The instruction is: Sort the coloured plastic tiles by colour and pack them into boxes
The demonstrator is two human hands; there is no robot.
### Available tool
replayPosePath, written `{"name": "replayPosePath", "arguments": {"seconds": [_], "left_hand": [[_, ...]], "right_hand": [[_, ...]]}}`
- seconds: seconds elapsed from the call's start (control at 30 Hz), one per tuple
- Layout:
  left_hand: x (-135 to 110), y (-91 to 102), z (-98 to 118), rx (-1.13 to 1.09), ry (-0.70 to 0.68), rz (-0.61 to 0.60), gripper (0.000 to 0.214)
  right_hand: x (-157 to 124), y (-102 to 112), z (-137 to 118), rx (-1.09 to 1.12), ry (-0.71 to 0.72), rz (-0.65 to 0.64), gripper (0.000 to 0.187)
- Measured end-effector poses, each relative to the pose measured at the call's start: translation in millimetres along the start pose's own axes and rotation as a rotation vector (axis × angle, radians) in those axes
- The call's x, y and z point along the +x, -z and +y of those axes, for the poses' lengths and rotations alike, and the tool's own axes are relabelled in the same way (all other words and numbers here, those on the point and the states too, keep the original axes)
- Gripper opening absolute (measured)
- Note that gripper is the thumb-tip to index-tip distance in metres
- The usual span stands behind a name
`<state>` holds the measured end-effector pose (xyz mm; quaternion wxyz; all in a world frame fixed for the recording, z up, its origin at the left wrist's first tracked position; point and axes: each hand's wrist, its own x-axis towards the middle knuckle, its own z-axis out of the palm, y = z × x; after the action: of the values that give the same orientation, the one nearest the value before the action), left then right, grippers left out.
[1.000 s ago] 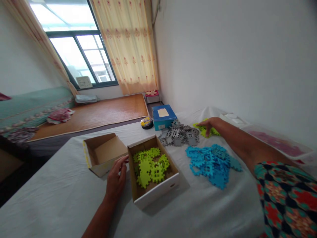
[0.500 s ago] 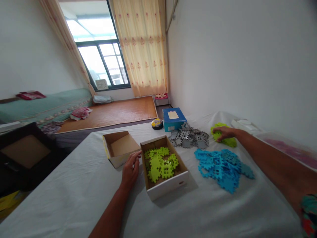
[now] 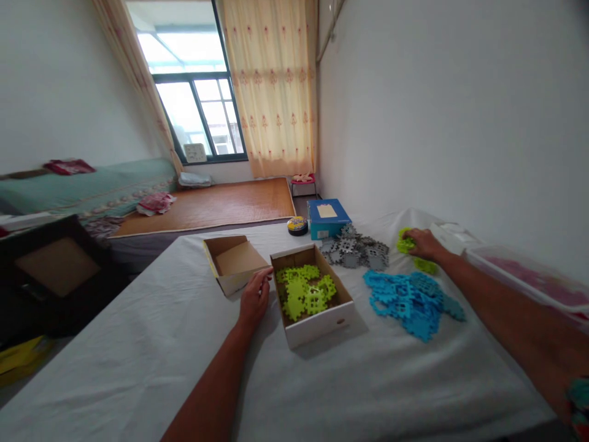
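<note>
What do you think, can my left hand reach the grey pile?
Probably yes: left hand rests beside the open box, grey pile lies just beyond it, only the low box between.

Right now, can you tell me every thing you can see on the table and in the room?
Open cardboard box: one, brown inside, white front, table middle.
Boxed lime-green tiles: many, inside that box.
Empty cardboard box: one, brown, left of it.
Grey tiles: one pile, behind the open box.
Blue tiles: one pile, right of the open box.
Loose lime-green tiles: small pile, far right.
Blue box: one, table's far edge.
Round tin: one, yellow and dark, beside it.
Clear tub: one, pink contents, by the wall.
Table: one, white-covered.
Curtain: one, cream, beside the window.
Left hand: fingers touching the open box's rim.
Right hand: on the loose lime-green tiles.
</note>
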<state>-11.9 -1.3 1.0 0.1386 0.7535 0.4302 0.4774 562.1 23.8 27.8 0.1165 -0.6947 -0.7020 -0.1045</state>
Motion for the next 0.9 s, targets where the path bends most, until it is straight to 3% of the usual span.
{"name": "replayPosePath", "arguments": {"seconds": [0.1, 0.2, 0.27, 0.33, 0.37, 0.47, 0.5, 0.57, 0.67, 0.77, 0.9], "left_hand": [[0, -1.0, 1, -0.005, 0.012, 0.004, 0.033], [0, -2.2, 2, -0.012, 0.028, 0.001, 0.033], [0, -2.8, 2, -0.019, 0.031, 0.0, 0.033], [0, -3.2, 3, -0.026, 0.03, 0.004, 0.032], [0, -3.2, 3, -0.029, 0.028, 0.005, 0.032], [0, -2.9, 4, -0.039, 0.021, 0.007, 0.032], [0, -2.8, 4, -0.04, 0.02, 0.005, 0.033], [0, -2.8, 4, -0.036, 0.017, 0.0, 0.033], [0, -3.1, 3, -0.034, 0.016, -0.01, 0.033], [0, -3.0, 4, -0.037, 0.024, -0.008, 0.034], [2, -1.9, 5, -0.017, 0.033, -0.009, 0.034]], "right_hand": [[13, 40, -47, 0.074, 0.024, 0.14, 0.04], [20, 84, -135, 0.29, 0.164, 0.288, 0.039], [16, 103, -203, 0.476, 0.33, 0.287, 0.043], [6, 105, -263, 0.634, 0.492, 0.183, 0.045], [0, 101, -287, 0.666, 0.573, 0.071, 0.049], [-11, 80, -327, 0.593, 0.722, -0.287, 0.06], [-12, 74, -331, 0.572, 0.73, -0.328, 0.06], [-12, 70, -329, 0.6, 0.694, -0.285, 0.05], [-5, 78, -303, 0.65, 0.601, -0.18, 0.037], [9, 87, -241, 0.571, 0.438, -0.092, 0.033], [18, 90, -117, 0.403, 0.019, -0.011, 0.05]]}}
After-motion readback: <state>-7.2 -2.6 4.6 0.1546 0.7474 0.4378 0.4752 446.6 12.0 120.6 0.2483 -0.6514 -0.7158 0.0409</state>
